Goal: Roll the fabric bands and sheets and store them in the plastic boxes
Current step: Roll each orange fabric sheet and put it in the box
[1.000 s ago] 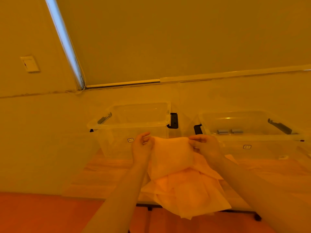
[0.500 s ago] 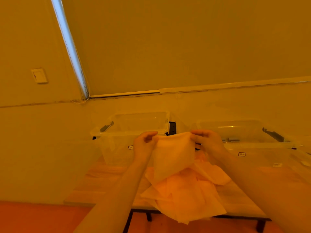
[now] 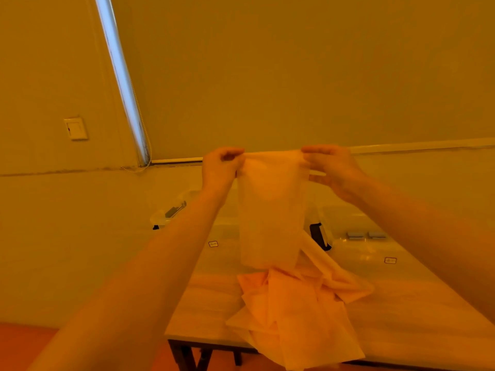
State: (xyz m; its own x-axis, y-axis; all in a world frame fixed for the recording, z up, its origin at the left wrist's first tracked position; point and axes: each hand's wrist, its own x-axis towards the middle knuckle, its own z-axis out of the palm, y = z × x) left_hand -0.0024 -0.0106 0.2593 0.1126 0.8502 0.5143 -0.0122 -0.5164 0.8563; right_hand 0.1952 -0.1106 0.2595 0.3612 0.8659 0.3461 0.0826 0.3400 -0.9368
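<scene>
Amber light tints everything. The fabric sheet [image 3: 270,210] held up at centre is plain, pale peach and faintly see-through, without pattern. The fabric pile [image 3: 297,311] at 6 o'clock is a deeper orange-peach, also plain. The two plastic boxes [image 3: 380,253] are clear, each with a small white label outlined in dark; the box latch [image 3: 317,235] is black. The table [image 3: 203,309] top is pale with light wood streaks, its legs black. The wall switch [image 3: 75,128] at 9 o'clock is whitish, and the window strip [image 3: 122,76] at 11 o'clock is pale blue.
</scene>
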